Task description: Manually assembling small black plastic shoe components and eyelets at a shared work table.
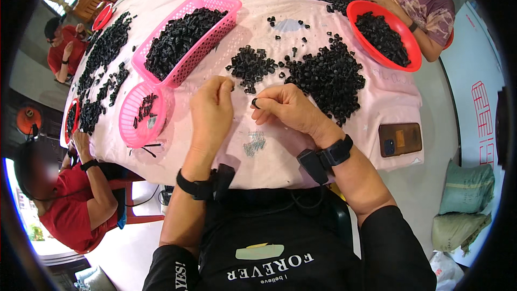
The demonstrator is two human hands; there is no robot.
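My left hand (212, 109) is closed in a pinch above the pink cloth, with a bit of black at its fingertips, mostly hidden. Just to its right, my right hand (293, 109) pinches a small black round cap (255, 103) between thumb and forefinger. The two hands are apart. Beyond them lies a small pile of black plastic pieces (250, 67). A larger pile of black round caps (326, 78) spreads behind and to the right of my right hand. A pink mesh basket (200, 48) heaped with black pieces stands beyond my left hand.
A small round pink basket (126, 116) with a few black pieces sits left of my left hand. A red plate (412, 64) of black parts is at the right, by a person's arm. A phone in a brown case (400, 139) lies near the right edge. Co-workers sit around the table.
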